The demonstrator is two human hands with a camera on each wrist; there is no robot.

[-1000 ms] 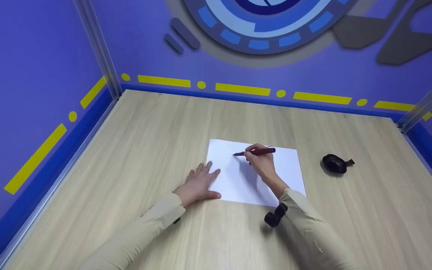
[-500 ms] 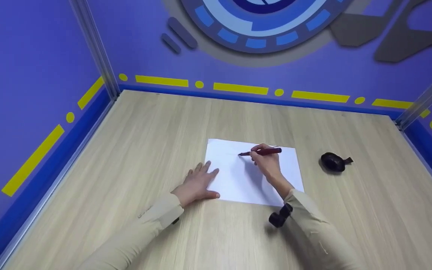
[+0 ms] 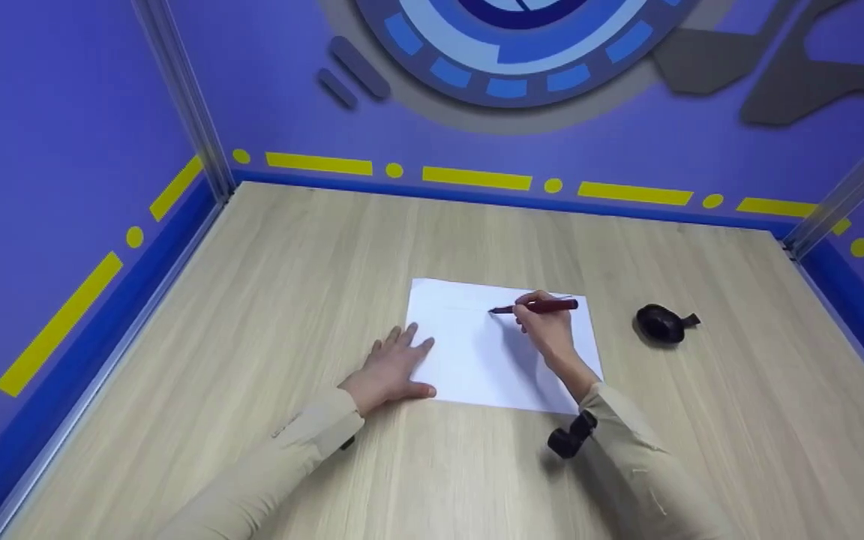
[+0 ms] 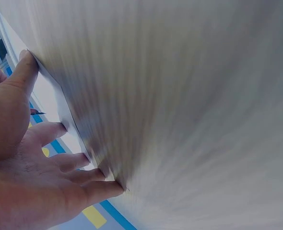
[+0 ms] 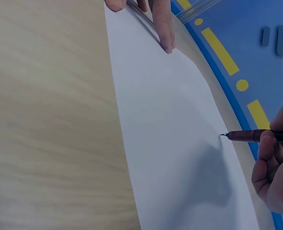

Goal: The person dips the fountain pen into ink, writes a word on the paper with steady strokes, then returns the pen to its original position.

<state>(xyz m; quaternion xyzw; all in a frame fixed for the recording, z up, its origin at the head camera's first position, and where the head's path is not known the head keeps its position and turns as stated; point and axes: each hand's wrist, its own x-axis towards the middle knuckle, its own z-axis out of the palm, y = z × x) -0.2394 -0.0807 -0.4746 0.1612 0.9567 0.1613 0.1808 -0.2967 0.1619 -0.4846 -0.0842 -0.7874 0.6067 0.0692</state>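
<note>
A white sheet of paper [image 3: 469, 360] lies on the wooden table. My right hand [image 3: 550, 330] pinches a dark red pen [image 3: 556, 305], its dark tip pointing left at the upper middle of the sheet. A faint line [image 3: 463, 308] runs left from the tip. In the right wrist view, the pen [image 5: 244, 136] has its tip right at the paper [image 5: 156, 120]. With fingers spread, my left hand [image 3: 389, 372] rests over the sheet's left edge. The left wrist view shows the thumb and fingertips of that hand [image 4: 36, 158] along the paper's edge.
To the right of the sheet sits a glossy black rounded object [image 3: 659, 324] with a short tab. Blue printed wall panels [image 3: 327, 90] close off the back and sides of the table [image 3: 312, 262]. A black wrist camera [image 3: 571, 435] hangs below the right sleeve.
My right hand has moved the pen a little to the right across the upper part of the sheet, and a faint line shows behind the tip. The left hand stays in place.
</note>
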